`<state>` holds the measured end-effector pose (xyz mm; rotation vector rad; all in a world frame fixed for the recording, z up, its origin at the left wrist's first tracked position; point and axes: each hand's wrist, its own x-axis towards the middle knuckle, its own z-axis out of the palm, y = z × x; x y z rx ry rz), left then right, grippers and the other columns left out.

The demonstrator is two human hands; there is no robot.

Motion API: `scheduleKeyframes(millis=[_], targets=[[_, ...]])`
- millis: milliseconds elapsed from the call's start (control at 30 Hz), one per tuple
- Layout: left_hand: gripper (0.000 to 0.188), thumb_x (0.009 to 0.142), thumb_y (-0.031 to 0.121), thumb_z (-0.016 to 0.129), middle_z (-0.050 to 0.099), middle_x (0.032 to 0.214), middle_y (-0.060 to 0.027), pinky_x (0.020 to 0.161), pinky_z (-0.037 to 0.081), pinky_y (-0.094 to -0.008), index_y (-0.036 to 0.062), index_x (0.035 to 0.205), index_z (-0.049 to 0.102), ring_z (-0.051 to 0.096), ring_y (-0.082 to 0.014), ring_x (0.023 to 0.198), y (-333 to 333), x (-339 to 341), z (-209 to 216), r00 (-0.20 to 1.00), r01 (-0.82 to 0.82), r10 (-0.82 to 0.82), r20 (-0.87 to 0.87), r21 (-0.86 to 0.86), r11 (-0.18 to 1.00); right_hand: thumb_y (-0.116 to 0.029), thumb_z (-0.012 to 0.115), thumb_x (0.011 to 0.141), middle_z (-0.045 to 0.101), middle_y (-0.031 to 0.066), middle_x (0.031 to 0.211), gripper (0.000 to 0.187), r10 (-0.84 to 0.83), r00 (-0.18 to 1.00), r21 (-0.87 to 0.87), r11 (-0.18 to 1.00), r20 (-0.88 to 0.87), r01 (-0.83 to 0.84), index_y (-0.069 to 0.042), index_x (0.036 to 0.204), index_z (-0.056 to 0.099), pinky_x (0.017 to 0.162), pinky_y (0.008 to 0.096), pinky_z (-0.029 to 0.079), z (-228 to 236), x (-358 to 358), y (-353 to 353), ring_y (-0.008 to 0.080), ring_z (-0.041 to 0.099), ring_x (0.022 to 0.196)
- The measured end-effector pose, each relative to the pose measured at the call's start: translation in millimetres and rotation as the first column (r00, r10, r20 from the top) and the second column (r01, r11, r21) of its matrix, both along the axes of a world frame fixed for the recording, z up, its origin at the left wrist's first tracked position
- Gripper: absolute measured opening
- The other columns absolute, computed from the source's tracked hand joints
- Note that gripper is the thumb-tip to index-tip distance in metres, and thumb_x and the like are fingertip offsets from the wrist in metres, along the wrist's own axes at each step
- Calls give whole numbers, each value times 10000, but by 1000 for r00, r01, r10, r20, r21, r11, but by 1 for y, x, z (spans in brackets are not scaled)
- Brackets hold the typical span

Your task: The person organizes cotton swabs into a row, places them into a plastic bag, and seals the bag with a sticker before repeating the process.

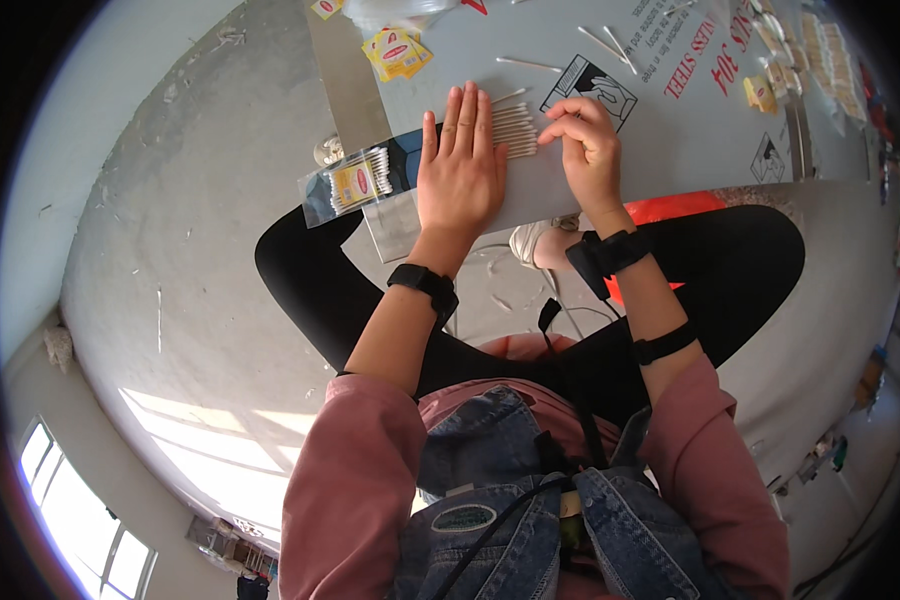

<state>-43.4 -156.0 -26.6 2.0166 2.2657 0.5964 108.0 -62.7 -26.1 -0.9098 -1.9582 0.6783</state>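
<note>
My left hand lies flat with its fingers stretched out, pressing on a row of white cotton swabs. The swab ends stick out to the right of it, and the rest is hidden under the palm. Just right of these ends is my right hand, its fingers loosely bent and apart, with nothing visible in them. Left of my left hand, a clear plastic bag holds more cotton swabs and a yellow label card. A dark strip runs between bag and hand.
The grey printed board bears loose swabs, a pile of yellow cards and a single yellow packet. Clear plastic lies at the far edge. Bundles of swabs stand at far right. My crossed legs are below the board.
</note>
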Motion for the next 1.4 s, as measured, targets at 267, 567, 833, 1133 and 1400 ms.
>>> scheduleKeyframes(millis=[267,567,833,1133,1400], targets=[[608,1006,314,480,354,1598,-126,1230,182,-477,17,1523,362,279,-240,1509,0,0,-1,1000,-6,6,-30,-3,1000,143,575,746,634,29,892,246,5,1000,33,999,26,-5,-71,698,686,708,348,511,-1,0,1,242,612,853],[616,1006,321,479,352,1598,-131,1230,185,-477,16,1526,355,275,-240,1510,0,0,0,999,-5,4,-36,-7,1000,139,574,764,631,42,898,243,-22,999,16,1000,31,21,-73,742,691,732,352,518,-1,-1,1,249,624,878],[614,1003,317,485,355,1597,-130,1230,187,-472,17,1524,359,280,-240,1508,1,0,-1,999,-5,5,-33,-1,1000,137,571,775,627,42,902,244,-27,997,56,998,67,23,-76,753,689,736,354,516,0,-1,1,249,623,878],[609,999,309,490,371,1587,-133,1228,196,-470,15,1519,368,296,-241,1502,-1,-1,0,999,-7,8,-32,9,1000,132,587,769,627,40,927,262,-17,997,70,997,80,11,-98,824,700,751,361,517,3,-5,0,254,624,893],[609,999,306,488,371,1587,-137,1225,205,-473,14,1519,366,296,-244,1502,0,0,0,999,-4,5,-42,10,1000,121,599,760,617,36,938,261,-4,994,106,994,112,-8,-108,823,706,744,369,510,1,-3,2,254,615,885]])
